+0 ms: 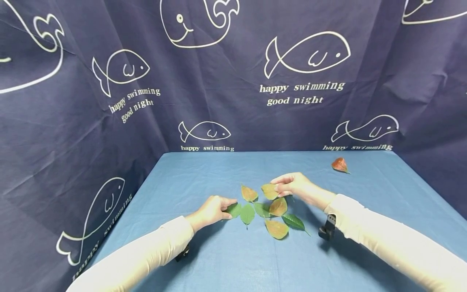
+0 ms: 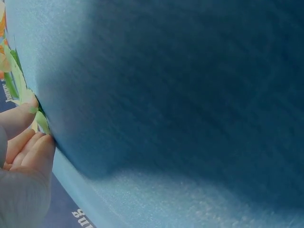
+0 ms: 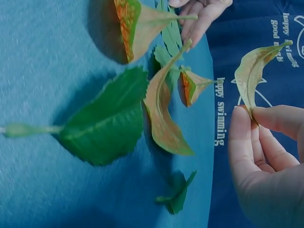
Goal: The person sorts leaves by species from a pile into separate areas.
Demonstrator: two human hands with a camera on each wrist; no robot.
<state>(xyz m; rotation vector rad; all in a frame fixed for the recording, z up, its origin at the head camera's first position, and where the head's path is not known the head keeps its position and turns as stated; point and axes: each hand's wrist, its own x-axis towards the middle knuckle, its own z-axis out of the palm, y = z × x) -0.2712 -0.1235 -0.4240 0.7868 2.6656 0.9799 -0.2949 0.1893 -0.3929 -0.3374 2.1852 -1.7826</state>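
My left hand (image 1: 211,211) pinches the left edge of a green leaf (image 1: 234,209) between thumb and fingers, low against the cloth. In the left wrist view part of that leaf (image 2: 42,122) shows between the fingertips. The right hand (image 1: 297,187) holds a yellowish leaf (image 1: 268,191) by one end, thumb against fingers; in the right wrist view this curled leaf (image 3: 249,78) stands raised above the fingertips. Between the hands lie an orange-yellow leaf (image 1: 249,193), an upright green leaf (image 1: 247,214) and another green leaf (image 1: 261,209), which a brownish-yellow leaf (image 1: 279,207) overlaps.
Nearer to me lie a yellow-orange leaf (image 1: 276,229) and a dark green serrated leaf (image 1: 293,221). A small green leaf (image 3: 176,192) sits below the right hand, mostly hidden from the head view. One red leaf (image 1: 340,164) rests far right on the blue tablecloth (image 1: 204,174).
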